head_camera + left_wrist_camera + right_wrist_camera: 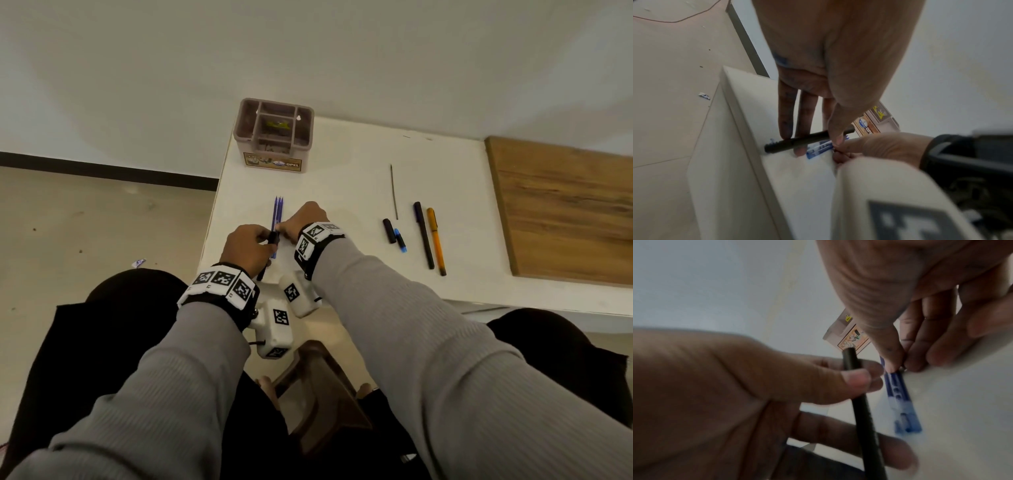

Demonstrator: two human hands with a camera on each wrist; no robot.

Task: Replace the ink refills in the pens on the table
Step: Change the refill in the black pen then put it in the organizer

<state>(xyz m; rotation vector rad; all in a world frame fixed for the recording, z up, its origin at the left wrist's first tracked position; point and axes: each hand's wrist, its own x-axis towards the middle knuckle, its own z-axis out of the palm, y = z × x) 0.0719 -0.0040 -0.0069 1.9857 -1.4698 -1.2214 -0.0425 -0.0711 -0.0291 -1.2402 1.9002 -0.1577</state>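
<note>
Left hand (245, 247) grips the light, stiff pen barrel (860, 410); right hand (303, 219) fingers (890, 356) pinch slim blue refills (898, 395), best held mid-length.

Plain room: white table (342, 178), bare wall (308, 51), desk organizer (274, 137), beige floor (85, 212).

The person wears grey ribbed long sleeves (428, 329) that end just behind each hand. Behind the left hand (245, 248) and the right hand (306, 221) sits a black wrist band (219, 284) with white blocks that carry black square markers. A white camera box (274, 325) hangs below each band. The trousers are black.
</note>
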